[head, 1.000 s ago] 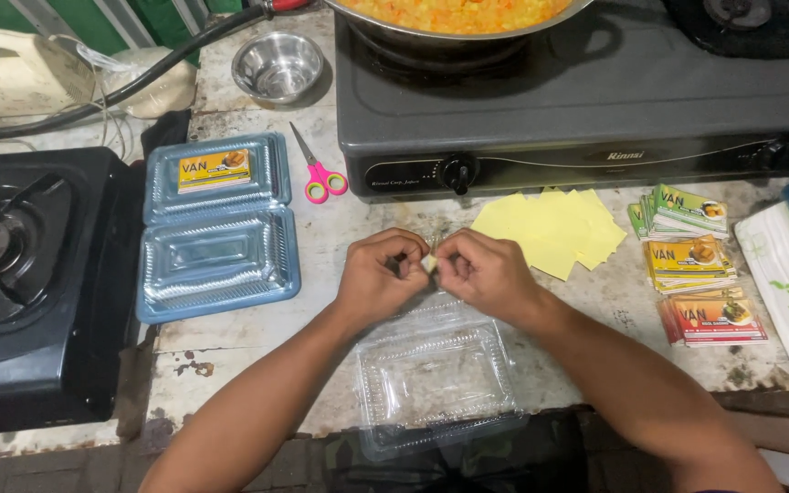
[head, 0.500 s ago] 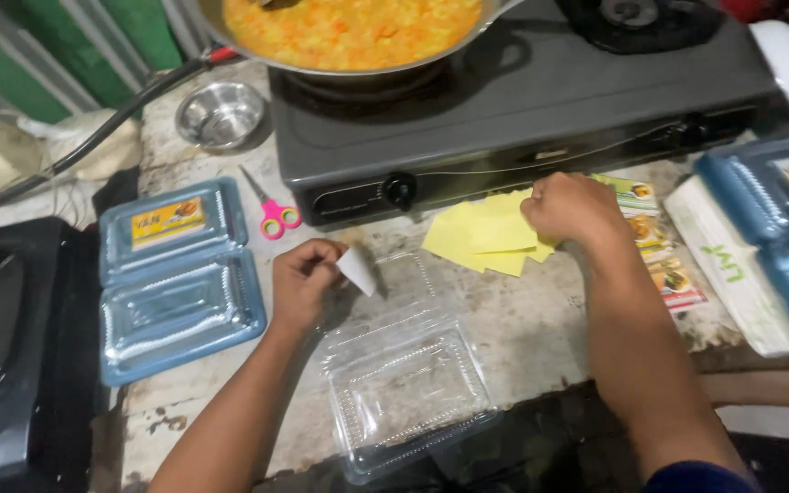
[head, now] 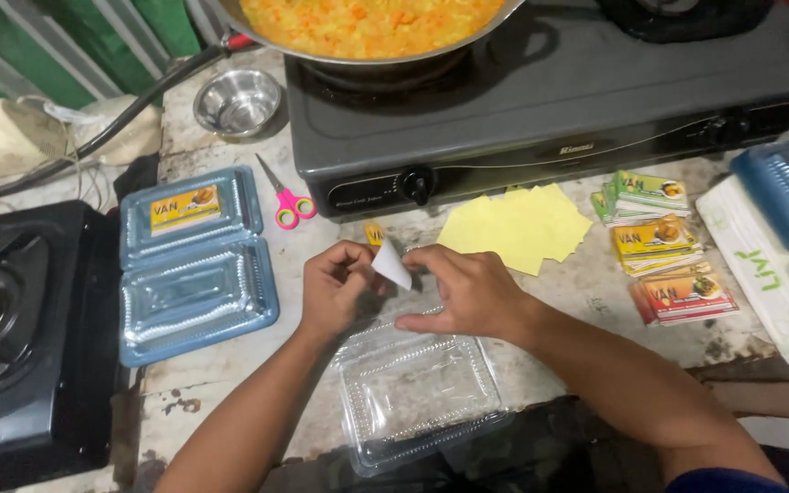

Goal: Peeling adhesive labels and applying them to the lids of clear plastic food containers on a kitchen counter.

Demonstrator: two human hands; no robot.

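Note:
My left hand [head: 335, 285] and my right hand [head: 468, 290] meet above an open clear plastic food box [head: 417, 393] at the counter's front edge. Between their fingertips they pinch a small white paper slip [head: 392, 265], which looks like a sticker backing. A small yellow sticker [head: 374, 234] lies on the counter just behind the hands. A pile of yellow paper squares [head: 518, 226] rests to the right of my right hand.
An open blue-tinted plastic box [head: 195, 265] carrying a yellow label lies at left, with pink-handled scissors [head: 287, 201] and a small steel bowl [head: 236, 100] behind it. Stacks of printed labels [head: 664, 245] sit at right. A gas stove [head: 541, 119] holds a pan of orange food.
My right hand came back from the yellow paper pile to meet my left hand at the white slip. The view shifted a little to the left.

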